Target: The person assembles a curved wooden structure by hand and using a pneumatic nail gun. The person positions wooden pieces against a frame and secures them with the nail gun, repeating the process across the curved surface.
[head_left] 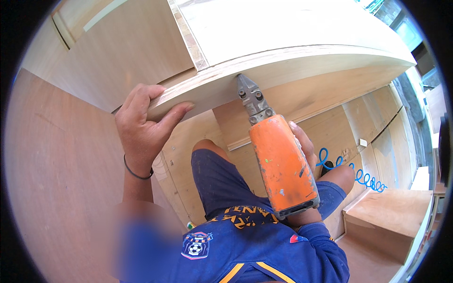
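My left hand (146, 120) grips the near left corner of a thick plywood panel (302, 70), thumb on its lower face and fingers over the top edge. In my right hand (304, 144) is an orange air nail gun (285, 165) with a worn, scuffed casing. Its grey metal nose touches the panel's face just below the layered edge. The gun's body hides most of the right hand and its trigger fingers.
A blue coiled air hose (361, 177) lies to the right. Brown plywood panels (61, 174) stand at the left, and a white surface (292, 26) lies beyond the panel. A wooden box (384, 212) sits at lower right. My bent legs are below the panel.
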A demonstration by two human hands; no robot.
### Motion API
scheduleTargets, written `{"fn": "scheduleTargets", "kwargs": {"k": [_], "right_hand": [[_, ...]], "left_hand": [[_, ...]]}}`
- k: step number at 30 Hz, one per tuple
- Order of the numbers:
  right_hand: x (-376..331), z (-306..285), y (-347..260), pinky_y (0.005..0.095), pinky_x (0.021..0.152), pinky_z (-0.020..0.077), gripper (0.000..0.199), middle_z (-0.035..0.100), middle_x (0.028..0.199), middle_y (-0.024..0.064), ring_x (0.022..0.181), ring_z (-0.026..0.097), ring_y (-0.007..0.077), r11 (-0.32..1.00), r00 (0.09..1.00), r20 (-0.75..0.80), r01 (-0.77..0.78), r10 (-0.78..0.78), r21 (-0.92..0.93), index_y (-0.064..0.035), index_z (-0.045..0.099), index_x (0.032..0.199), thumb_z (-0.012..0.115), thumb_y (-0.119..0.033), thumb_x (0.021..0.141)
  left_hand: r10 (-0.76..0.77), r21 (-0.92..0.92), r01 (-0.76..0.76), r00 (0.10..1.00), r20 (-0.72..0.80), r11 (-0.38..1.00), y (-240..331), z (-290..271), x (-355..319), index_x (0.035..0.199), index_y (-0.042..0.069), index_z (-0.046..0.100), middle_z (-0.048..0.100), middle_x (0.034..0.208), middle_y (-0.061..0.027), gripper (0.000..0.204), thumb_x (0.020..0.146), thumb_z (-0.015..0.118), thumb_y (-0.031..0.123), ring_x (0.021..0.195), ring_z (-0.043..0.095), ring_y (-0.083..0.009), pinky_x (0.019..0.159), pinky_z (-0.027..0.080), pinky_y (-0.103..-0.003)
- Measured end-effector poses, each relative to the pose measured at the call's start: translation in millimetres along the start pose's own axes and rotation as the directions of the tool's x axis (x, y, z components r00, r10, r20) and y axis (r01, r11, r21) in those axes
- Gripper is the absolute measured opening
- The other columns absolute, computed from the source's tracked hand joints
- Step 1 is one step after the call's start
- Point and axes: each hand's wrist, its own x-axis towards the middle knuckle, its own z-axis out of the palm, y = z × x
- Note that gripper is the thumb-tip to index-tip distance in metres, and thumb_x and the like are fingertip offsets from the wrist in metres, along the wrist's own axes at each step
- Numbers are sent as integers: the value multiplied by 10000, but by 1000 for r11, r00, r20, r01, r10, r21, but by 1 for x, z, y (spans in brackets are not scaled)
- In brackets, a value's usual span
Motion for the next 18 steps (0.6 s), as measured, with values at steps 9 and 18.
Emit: {"fn": "scheduleTargets", "kwargs": {"k": [9, 18], "right_hand": [[-6, 0, -2, 317, 706, 581, 403, 691, 919, 137, 808, 690, 220, 931, 938, 118, 340, -326, -136, 15, 629, 1080, 603, -348, 907], [-10, 15, -18, 324, 688, 599, 399, 699, 934, 172, 780, 705, 227, 841, 925, 209, -376, 317, 389, 43, 621, 1112, 589, -309, 927]], "left_hand": [[3, -7, -3, 1000, -1, 1000, -1, -2, 0, 875, 40, 643, 650, 777, -49, 322, 694, 867, 182, 723, 626, -134, 634, 490, -257], [201, -17, -219, 923, -328, 976, -27, 23, -2, 844, 38, 602, 604, 741, -73, 231, 839, 750, 215, 613, 576, -173, 546, 465, -280]]}}
